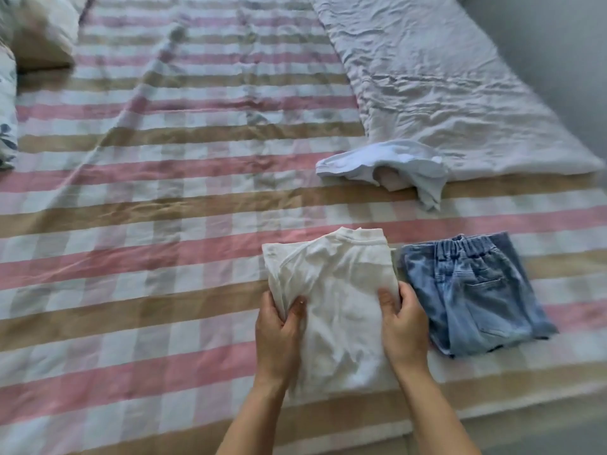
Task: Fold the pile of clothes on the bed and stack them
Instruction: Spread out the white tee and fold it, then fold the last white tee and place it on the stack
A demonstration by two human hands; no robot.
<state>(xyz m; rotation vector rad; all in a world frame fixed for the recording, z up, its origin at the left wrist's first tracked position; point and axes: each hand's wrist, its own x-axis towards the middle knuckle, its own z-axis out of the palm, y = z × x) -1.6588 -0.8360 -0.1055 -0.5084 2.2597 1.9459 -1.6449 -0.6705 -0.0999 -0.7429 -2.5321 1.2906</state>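
A white shirt [341, 284], partly folded, lies on the striped bed sheet [164, 224] near the front edge. My left hand [279, 333] grips its left side, thumb curled over a bunched fold. My right hand [402, 326] grips its right edge, thumb on top of the cloth. Folded blue jeans [476, 290] lie just right of the shirt, waistband away from me. Farther back, a crumpled white garment [387, 165] sits unfolded on the sheet.
A wrinkled white blanket [443, 77] covers the back right of the bed. Pillows [36, 31] sit at the far left corner. The bed's front edge [427, 425] runs below my forearms, with grey floor at the right.
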